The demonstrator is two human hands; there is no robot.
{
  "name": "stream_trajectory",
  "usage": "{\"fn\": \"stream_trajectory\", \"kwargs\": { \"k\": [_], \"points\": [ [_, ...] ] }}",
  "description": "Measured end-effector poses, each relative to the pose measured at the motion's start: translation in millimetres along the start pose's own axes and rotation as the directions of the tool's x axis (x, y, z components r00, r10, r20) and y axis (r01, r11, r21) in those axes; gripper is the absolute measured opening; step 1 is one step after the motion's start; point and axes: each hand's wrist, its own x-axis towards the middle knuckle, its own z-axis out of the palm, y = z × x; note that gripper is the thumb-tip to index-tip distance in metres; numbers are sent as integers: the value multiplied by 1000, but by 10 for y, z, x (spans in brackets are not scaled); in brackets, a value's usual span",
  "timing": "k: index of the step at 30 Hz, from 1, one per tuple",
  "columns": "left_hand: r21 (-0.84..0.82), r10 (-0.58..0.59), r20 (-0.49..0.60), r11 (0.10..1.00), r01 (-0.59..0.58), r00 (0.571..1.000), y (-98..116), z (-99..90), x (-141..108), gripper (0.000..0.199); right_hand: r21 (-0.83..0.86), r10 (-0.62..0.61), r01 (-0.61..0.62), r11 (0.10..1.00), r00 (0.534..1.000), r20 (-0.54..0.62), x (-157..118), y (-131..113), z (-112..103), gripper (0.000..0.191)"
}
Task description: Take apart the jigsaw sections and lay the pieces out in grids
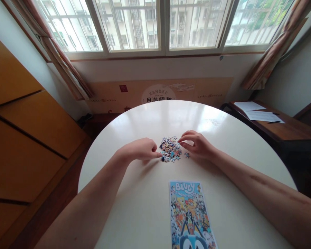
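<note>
Loosely heaped, the puzzle pieces (170,149) spread slightly longer front to back.

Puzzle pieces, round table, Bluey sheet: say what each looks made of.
Puzzle pieces: probably printed cardboard, from their small knobbed shapes. Round table: glossy white, perhaps laminate or lacquer, given its bright reflections. Bluey sheet: likely printed paper or card, flat with pale edges.

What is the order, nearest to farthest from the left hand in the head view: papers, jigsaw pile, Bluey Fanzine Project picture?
1. Jigsaw pile: immediately right of the left hand.
2. Bluey Fanzine Project picture: lower right, on the white table.
3. Papers: far upper right, on the brown side table.
</note>
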Motion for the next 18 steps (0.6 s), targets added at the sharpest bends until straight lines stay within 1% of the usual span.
{"fn": "stream_trajectory", "kwargs": {
  "k": [4, 6, 9, 13, 15, 18],
  "points": [
    [-12, 26, 11, 1000, -26, 1000, 2, 14, 14, 43, -34, -24, 21, 999, 998, -63, -6, -40, 14, 15],
    [1, 38, 37, 999, -38, 999, 6, 15, 21, 42, -60, -81, 78, 995, 996, -39, -11, -110, -9, 15],
    [26, 37, 79, 999, -39, 996, 8, 10, 23, 42, -95, -198, 208, 974, 975, 100, -13, -284, -26, 17],
    [32, 30, 102, 999, -33, 994, -12, 1, 10, 39, -114, -285, 331, 937, 910, 301, -11, -523, 10, 25],
    [27, 36, 108, 999, -39, 994, -22, -1, 5, 37, -118, -301, 363, 924, 884, 357, -11, -582, 27, 25],
    [25, 47, 88, 998, -50, 995, -14, 2, 8, 35, -117, -293, 357, 927, 882, 370, -14, -580, 18, 21]
  ]
}}
